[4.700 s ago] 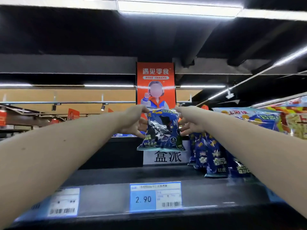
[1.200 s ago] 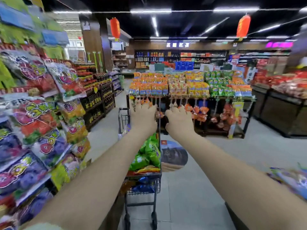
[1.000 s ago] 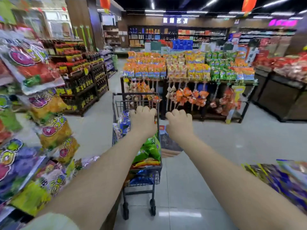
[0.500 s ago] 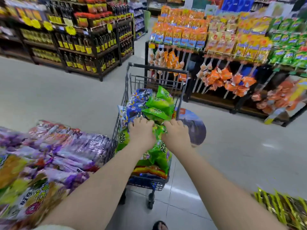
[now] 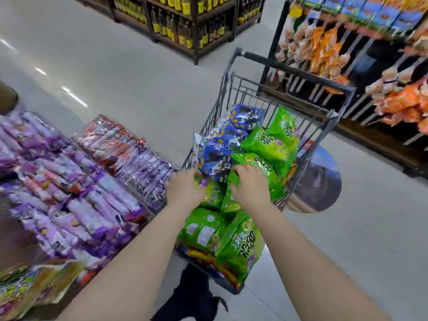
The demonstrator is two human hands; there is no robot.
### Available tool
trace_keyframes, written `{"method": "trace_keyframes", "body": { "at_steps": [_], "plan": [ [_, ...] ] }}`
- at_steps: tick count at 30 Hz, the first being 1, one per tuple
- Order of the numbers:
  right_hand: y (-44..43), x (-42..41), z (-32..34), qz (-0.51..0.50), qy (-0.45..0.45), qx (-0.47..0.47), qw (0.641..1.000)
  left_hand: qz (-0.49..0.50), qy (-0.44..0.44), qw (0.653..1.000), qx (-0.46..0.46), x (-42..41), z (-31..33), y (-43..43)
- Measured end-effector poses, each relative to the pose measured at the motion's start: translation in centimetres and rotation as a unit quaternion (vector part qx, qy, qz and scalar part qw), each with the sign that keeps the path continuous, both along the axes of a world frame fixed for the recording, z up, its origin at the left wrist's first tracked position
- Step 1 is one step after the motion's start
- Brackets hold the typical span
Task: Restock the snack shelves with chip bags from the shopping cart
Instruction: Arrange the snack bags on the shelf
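Head view: the step in hand is picking the next bag out of the shopping cart (image 5: 216, 117), which sits mid-frame heaped with chip bags. The hands are close together but apart. The left hand (image 5: 185, 188) curls at the bottom edge of a blue bag (image 5: 220, 151); I cannot tell whether it has hold. The right hand (image 5: 251, 186) clamps its fingers over a green bag (image 5: 259, 163). Next, I judge, comes a firm lift clear of the heap and a turn toward the shelf (image 5: 14, 230) of purple packets (image 5: 92, 181) at the left.
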State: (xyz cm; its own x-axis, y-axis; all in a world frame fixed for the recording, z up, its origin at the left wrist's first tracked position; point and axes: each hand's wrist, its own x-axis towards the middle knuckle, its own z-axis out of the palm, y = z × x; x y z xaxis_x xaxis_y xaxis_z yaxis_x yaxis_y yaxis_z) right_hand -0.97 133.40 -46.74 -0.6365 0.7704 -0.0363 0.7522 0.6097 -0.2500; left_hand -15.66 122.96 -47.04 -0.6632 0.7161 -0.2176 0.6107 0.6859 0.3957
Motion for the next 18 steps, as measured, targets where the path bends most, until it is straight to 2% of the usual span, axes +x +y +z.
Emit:
{"method": "trace_keyframes", "body": {
  "at_steps": [4,7,9,12,15,16,18],
  "plan": [
    [3.4,-3.6,-1.5,0.029,-0.004,-0.002,1.0,0.053,-0.097,0.994,-0.003,-3.0,-2.7,3.1],
    [6.3,-6.3,-1.7,0.019,-0.037,0.008,0.999,0.138,-0.249,0.958,0.027,-4.0,-5.0,4.8],
    [8.6,-7.9,-2.1,0.019,-0.096,0.008,0.995,0.229,-0.352,0.907,0.029,-4.0,-6.8,5.8],
    [11.2,-9.8,-3.1,0.037,-0.163,-0.012,0.986,0.36,-0.533,0.765,0.036,-3.7,-8.9,7.1],
    [12.3,-10.5,-4.6,0.071,-0.207,-0.033,0.975,0.431,-0.621,0.65,0.079,-2.9,-9.6,8.5],
    [12.4,-10.5,-5.1,0.084,-0.213,-0.03,0.973,0.44,-0.635,0.627,0.102,-2.5,-9.8,8.9],
    [12.5,-10.2,-5.6,0.1,-0.208,-0.011,0.973,0.45,-0.637,0.61,0.139,-1.6,-10.1,9.6]
  ]
}}
